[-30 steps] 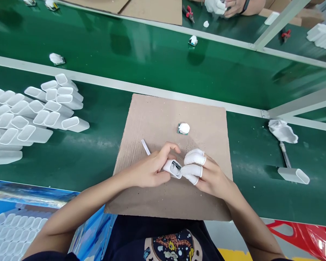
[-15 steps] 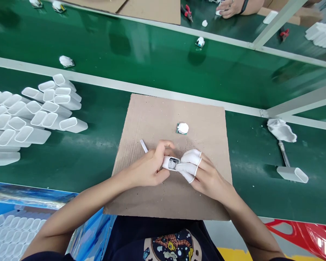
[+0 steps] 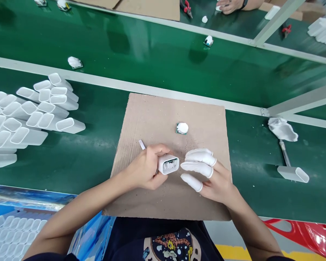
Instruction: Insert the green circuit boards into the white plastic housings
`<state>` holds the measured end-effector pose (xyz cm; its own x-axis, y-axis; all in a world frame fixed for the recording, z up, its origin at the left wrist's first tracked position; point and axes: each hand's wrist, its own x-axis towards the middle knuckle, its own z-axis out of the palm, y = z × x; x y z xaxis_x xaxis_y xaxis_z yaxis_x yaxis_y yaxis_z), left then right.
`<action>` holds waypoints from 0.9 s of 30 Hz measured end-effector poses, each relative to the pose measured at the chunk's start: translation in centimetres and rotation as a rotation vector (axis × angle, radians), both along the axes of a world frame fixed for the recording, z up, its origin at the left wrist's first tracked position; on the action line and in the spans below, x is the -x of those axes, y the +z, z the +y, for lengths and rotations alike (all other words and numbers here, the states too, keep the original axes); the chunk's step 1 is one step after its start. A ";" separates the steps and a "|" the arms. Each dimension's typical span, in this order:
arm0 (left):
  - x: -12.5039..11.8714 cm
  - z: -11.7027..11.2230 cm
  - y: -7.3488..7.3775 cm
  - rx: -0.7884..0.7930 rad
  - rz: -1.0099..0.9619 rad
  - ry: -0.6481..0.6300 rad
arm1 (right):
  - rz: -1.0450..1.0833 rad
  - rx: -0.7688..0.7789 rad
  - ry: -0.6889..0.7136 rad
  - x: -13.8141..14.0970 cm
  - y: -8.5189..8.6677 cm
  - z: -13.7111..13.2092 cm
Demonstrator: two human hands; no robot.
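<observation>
The right grip [image 3: 216, 181] has drawn back from the white casing [image 3: 161, 164], now spread and holding nothing; the left grip [image 3: 146, 166] pinches that casing. Parts [image 3: 169, 165] already sit inside, while a white-topped board [image 3: 182, 128] beyond the grips remains uncased on cardboard [image 3: 206, 116]. Left of both, upended casings [image 3: 29, 136] crowd the green surface [image 3: 103, 152].

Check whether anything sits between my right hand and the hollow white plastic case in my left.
Nothing visible: only a narrow gap above brown cardboard separates your right hand from the open end of the white case.
</observation>
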<state>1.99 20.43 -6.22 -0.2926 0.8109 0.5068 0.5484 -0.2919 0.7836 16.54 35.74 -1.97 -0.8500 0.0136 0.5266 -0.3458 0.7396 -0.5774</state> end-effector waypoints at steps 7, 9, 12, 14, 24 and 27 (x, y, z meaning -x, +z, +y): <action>0.0 0.3 0.6 0.025 0.105 0.009 | -0.009 -0.084 0.002 0.0 -0.3 -0.8; 0.0 0.4 0.6 0.025 0.163 0.017 | -0.043 -0.119 0.011 0.1 -0.3 -0.9; 0.1 0.4 0.5 0.021 0.236 0.044 | -0.099 -0.239 0.021 0.1 -0.2 -0.8; 0.2 0.5 0.5 0.034 0.211 0.066 | -0.114 -0.317 0.006 0.1 -0.3 -0.7; 0.3 -0.4 1.3 0.163 -0.139 -0.294 | -0.072 -0.087 0.116 -0.2 0.1 0.7; 0.7 -0.5 1.8 0.253 -0.211 -0.351 | -0.080 -0.116 0.171 0.0 -0.2 0.6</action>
<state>1.32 19.88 -4.45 -0.0545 0.9692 0.2401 0.2720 -0.2169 0.9375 16.57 36.31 -2.12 -0.8739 -0.1911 0.4470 -0.4284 0.7373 -0.5224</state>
